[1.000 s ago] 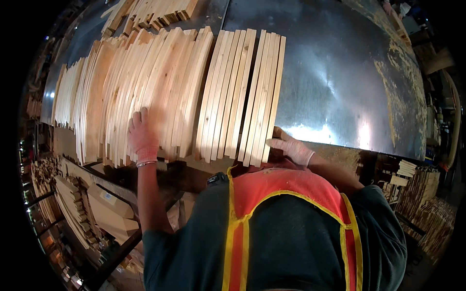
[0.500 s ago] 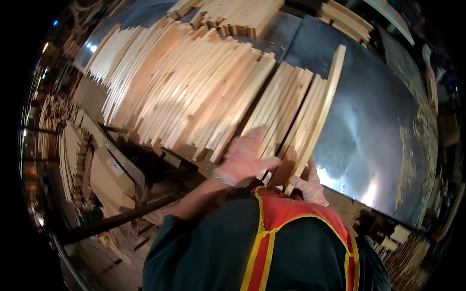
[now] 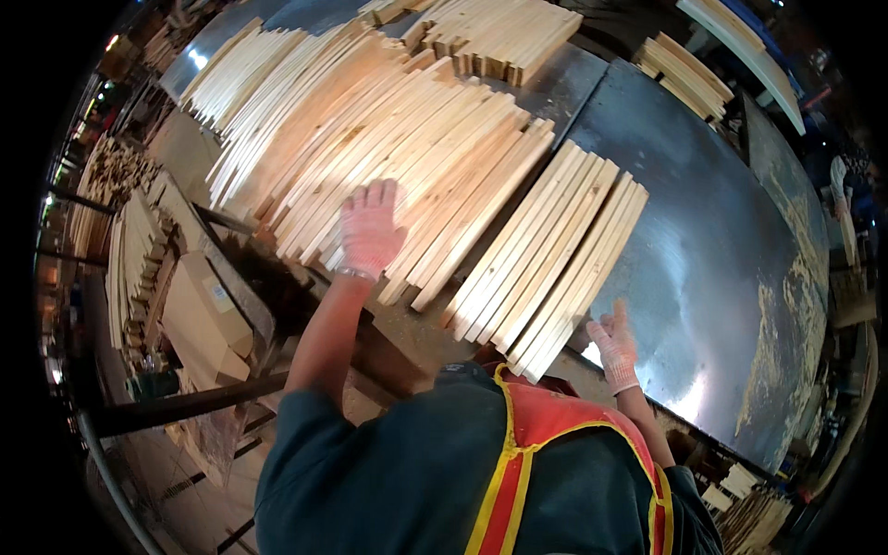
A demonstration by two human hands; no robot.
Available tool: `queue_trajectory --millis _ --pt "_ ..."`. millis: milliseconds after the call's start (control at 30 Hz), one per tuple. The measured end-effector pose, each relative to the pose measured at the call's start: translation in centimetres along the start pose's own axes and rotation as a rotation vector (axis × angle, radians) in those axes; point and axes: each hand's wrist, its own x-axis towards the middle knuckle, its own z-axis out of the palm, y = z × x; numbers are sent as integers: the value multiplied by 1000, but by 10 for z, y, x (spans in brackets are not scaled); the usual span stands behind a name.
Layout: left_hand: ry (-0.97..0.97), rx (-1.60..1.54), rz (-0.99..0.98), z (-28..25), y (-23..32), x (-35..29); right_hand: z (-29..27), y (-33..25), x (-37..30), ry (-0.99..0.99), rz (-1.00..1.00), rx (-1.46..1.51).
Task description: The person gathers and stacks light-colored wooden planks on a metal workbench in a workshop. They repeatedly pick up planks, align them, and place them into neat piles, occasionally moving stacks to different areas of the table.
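Your left hand (image 3: pixel 372 227) has moved left, off the small group of strips (image 3: pixel 541 264) and onto the wide row (image 3: pixel 444 153), while your right hand (image 3: pixel 613 347) has let go of the small group's outermost strip, which now lies level with its neighbours. Well to the left of your left hand, and nearer your body, sits a tan box-like piece (image 3: pixel 205 319). Your left hand, gloved, lies palm down with fingers stretched and thumb spread, over the near ends of the wide row; it grasps nothing, and you cannot tell how firmly it presses. Beyond it, further across the table, is another stack of pale pieces (image 3: pixel 504 42). Between your two hands lies the small group, its strips side by side, parted from the wide row by a dark gap. Just right of its near ends, your gloved right hand is loosely spread, forefinger extended, with nothing in it. Bare metal tabletop (image 3: pixel 703 250) stretches beyond and to the right of that hand.
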Motion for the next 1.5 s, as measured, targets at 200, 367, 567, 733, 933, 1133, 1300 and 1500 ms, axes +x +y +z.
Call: queue_trajectory --millis 200,367,567,733,933,1133,1300,1500 --pt "332 -398 34 3 23 -88 55 10 30 -141 -19 -26" --pt "-258 -1115 -618 109 56 -212 73 -61 16 -382 84 -19" --pt "-255 -2224 -1255 87 100 -159 64 -45 25 -438 90 28" --pt "-195 -2168 -1289 103 142 -146 44 -66 23 -460 109 -11" --pt "-425 -1386 -232 56 212 -190 -32 26 78 -770 248 678" --pt "-860 -1188 -186 -5 250 -81 -114 -27 69 -458 34 -178" --pt "-581 -1022 -284 -13 285 -54 -109 -23 87 -420 13 -46" --pt "-585 -988 -251 -19 297 -7 -85 -27 115 -286 60 203"
